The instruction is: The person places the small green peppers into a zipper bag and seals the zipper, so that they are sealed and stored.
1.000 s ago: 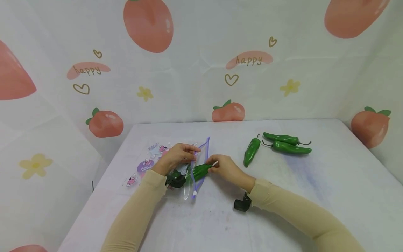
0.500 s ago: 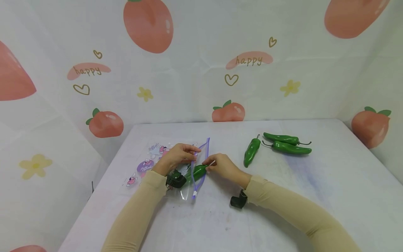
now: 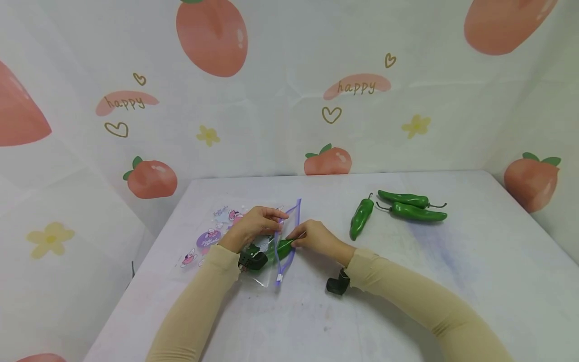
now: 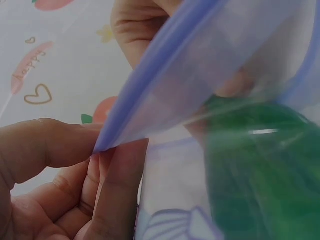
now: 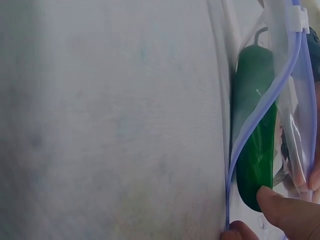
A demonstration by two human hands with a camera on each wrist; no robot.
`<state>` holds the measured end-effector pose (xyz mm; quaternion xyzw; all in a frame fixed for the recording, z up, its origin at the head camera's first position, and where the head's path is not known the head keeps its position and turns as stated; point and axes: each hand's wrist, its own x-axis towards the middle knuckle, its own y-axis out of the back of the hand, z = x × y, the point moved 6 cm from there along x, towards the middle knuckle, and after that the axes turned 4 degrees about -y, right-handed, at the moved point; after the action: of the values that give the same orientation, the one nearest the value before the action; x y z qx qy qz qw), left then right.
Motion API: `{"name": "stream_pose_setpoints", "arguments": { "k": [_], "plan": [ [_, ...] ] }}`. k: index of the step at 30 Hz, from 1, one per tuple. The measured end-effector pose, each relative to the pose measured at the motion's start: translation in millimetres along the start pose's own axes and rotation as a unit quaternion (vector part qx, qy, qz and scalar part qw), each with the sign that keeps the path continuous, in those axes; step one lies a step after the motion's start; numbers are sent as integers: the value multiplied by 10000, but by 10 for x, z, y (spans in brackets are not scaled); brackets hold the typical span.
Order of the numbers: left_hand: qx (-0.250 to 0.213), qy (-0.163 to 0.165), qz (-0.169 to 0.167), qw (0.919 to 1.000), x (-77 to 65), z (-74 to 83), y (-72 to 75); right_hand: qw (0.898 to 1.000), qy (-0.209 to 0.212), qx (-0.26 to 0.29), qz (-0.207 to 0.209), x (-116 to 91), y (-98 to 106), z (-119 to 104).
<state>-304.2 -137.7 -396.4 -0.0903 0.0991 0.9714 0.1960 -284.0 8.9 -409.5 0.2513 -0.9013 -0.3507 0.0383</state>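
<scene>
A clear printed zip bag point(image 3: 209, 238) with a purple-edged mouth lies at the left of the table. My left hand point(image 3: 255, 227) pinches the purple rim point(image 4: 145, 85) between thumb and fingers, holding the mouth apart. A green chili pepper point(image 3: 284, 248) lies through that mouth, most of it inside the bag. At the mouth, my right hand point(image 3: 318, 240) has its curled fingers around the pepper's outer end; in the right wrist view the thumb presses on the pepper point(image 5: 256, 150). More green shows inside, partly hidden by the left wrist.
Two green chili peppers point(image 3: 418, 211) lie together at the back right, and another pepper point(image 3: 362, 218) lies to their left. A white slider point(image 3: 279, 277) sits at the near end of the bag's zip. A printed cloth point(image 3: 271, 100) hangs behind the table.
My right hand has moved left to the bag's mouth, and the pepper has slid farther into the bag. My left hand has stayed on the rim.
</scene>
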Motion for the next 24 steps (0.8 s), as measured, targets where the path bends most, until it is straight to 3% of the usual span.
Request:
{"name": "stream_pose_setpoints", "arguments": {
  "k": [17,24],
  "plan": [
    [5,-41,-43,10000,-9,3,-1,9999,-12,-132,-87,22,-14,-48],
    [64,-4,1,10000,-19,0,-4,9996,-235,50,-178,16,-5,-31]
  ]
}}
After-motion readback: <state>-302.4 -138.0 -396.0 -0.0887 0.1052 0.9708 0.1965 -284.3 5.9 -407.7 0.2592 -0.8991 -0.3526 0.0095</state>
